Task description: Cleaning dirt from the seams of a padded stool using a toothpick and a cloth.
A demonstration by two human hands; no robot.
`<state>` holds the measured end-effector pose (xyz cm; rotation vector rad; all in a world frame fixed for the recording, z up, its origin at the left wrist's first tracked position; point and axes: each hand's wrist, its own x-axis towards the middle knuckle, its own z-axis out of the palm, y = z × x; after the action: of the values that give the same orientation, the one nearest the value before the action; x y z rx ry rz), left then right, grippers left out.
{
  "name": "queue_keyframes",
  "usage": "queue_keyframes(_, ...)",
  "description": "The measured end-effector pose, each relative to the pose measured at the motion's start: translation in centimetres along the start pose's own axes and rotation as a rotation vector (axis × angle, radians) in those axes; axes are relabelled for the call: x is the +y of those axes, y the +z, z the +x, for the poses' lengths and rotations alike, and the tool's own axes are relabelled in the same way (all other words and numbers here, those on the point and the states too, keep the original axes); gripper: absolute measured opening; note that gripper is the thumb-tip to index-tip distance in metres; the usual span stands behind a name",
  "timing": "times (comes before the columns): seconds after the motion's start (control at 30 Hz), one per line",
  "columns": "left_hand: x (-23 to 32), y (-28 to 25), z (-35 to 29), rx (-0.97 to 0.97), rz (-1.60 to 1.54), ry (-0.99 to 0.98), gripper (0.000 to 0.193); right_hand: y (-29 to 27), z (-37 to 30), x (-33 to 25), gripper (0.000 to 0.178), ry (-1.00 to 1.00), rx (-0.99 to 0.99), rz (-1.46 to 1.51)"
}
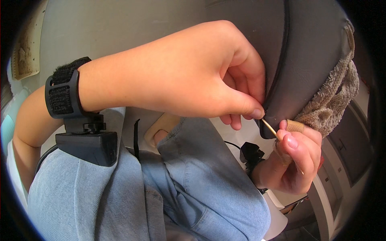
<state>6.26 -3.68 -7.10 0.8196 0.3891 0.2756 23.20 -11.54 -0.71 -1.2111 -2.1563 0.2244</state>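
A thin pale wooden stick is pinched between the thumb and fingers of my right hand. Its far tip meets the lower corner of a dark grey, leather-like panel, and its other end shows below my fingers. One finger of that hand wears a tan adhesive bandage. My left hand reaches across from the left, fingers curled and thumb tip pressed in at the panel's edge, right by the stick's tip. Whatever lies between those fingers is hidden.
A grey-brown towel drapes over the panel's right side, just above my right hand. A black device is strapped to my left wrist, another to my right. My legs in light blue jeans are below. A stained cream tray is upper left.
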Motion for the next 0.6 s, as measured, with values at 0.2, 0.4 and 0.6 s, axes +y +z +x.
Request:
queue_keyframes(0.2, -0.05, 0.02, -0.13, 0.009, 0.000, 0.000, 0.009, 0.06, -0.09, -0.02, 0.022, -0.004, 0.005, 0.003)
queue_keyframes(0.4, -0.33, -0.30, -0.18, 0.006, 0.023, 0.010, 0.009, 0.52, -0.09, 0.00, 0.023, 0.010, 0.014, 0.003)
queue_keyframes(0.6, -0.28, -0.37, -0.12, -0.012, -0.007, 0.022, 0.009, 0.15, 0.22, -0.23, 0.023, 0.028, -0.020, 0.011)
